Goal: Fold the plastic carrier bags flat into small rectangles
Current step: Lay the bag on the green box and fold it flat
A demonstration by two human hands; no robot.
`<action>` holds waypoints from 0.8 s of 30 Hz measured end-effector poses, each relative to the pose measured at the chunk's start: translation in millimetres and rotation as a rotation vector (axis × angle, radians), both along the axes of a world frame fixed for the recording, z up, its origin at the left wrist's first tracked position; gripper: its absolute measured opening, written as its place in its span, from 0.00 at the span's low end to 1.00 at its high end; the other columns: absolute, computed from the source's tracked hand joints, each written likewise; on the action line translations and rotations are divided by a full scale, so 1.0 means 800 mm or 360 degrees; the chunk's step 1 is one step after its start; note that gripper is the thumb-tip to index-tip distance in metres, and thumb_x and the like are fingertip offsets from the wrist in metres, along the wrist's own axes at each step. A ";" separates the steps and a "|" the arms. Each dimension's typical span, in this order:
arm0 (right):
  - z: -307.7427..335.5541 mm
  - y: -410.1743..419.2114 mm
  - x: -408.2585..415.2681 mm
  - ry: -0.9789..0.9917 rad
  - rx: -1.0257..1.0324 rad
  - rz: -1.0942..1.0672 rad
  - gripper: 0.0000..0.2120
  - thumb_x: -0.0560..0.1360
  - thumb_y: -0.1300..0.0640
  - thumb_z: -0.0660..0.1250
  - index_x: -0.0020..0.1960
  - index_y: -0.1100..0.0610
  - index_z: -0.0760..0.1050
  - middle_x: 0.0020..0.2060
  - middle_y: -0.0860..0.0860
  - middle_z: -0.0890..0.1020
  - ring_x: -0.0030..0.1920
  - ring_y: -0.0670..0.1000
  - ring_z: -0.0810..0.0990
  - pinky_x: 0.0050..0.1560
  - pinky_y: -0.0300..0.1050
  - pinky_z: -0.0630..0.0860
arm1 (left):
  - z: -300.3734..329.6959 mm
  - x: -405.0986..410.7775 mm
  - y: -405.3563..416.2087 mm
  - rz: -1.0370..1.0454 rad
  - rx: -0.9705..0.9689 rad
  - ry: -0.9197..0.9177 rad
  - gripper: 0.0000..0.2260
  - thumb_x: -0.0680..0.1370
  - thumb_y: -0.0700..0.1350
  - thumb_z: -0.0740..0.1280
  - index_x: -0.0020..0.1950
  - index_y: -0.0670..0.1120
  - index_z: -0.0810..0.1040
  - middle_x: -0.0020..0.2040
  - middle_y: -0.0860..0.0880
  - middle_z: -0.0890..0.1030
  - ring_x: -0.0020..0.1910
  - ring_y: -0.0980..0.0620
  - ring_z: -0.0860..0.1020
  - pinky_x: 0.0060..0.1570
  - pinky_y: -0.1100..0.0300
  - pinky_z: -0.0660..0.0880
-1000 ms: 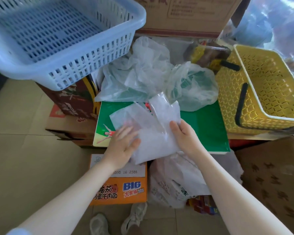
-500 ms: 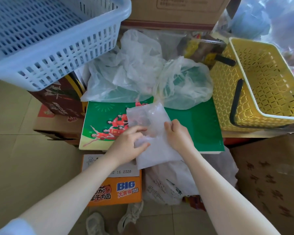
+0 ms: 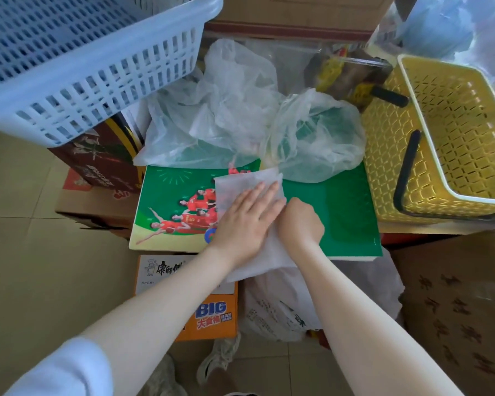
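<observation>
Left hand: the left hand (image 3: 245, 221) lies flat, fingers straight and together, pressing on a folded plastic bag (image 3: 249, 184).
Right hand: the right hand (image 3: 302, 224) is curled at the bag's right edge, touching the left hand; whether it pinches the plastic cannot be told.
Bag: a narrow strip lying on a green box (image 3: 340, 212), its near end overhanging the box's front edge.
Behind: two crumpled bags (image 3: 229, 110) sit between a blue basket (image 3: 77, 61) and a yellow basket (image 3: 452, 132).

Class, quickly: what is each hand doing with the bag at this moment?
Left hand: open, fingers straight, pressing flat on the white bag.
Right hand: fingers curled at the bag's right edge, apparently pinching it.
</observation>
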State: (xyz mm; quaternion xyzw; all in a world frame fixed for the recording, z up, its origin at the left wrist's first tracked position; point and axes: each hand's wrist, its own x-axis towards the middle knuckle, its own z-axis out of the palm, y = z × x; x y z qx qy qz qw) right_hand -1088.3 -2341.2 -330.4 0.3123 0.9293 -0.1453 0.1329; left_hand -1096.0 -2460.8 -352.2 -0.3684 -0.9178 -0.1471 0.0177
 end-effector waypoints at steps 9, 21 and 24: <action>0.004 0.030 0.074 0.0180 -0.0804 -0.0031 0.14 0.73 0.47 0.66 0.55 0.53 0.72 0.44 0.50 0.81 0.45 0.52 0.78 0.45 0.48 0.74 | -0.015 -0.043 -0.001 -0.0077 -0.0403 -0.0236 0.36 0.69 0.60 0.30 0.76 0.51 0.47 0.77 0.51 0.45 0.75 0.49 0.41 0.68 0.58 0.32; 0.017 0.040 0.084 -0.0117 -0.0040 0.0130 0.13 0.74 0.47 0.64 0.41 0.57 0.71 0.37 0.51 0.75 0.38 0.56 0.74 0.33 0.45 0.65 | -0.019 -0.051 0.009 -0.0227 -0.0681 -0.0236 0.53 0.60 0.79 0.49 0.74 0.51 0.33 0.74 0.52 0.32 0.73 0.43 0.33 0.71 0.48 0.34; 0.011 0.035 0.081 0.0463 0.0183 0.0669 0.13 0.73 0.56 0.65 0.54 0.62 0.75 0.51 0.58 0.79 0.51 0.62 0.79 0.45 0.51 0.74 | -0.015 -0.049 0.008 -0.0218 -0.0647 -0.0211 0.54 0.61 0.78 0.51 0.75 0.48 0.36 0.75 0.50 0.35 0.73 0.43 0.35 0.72 0.49 0.35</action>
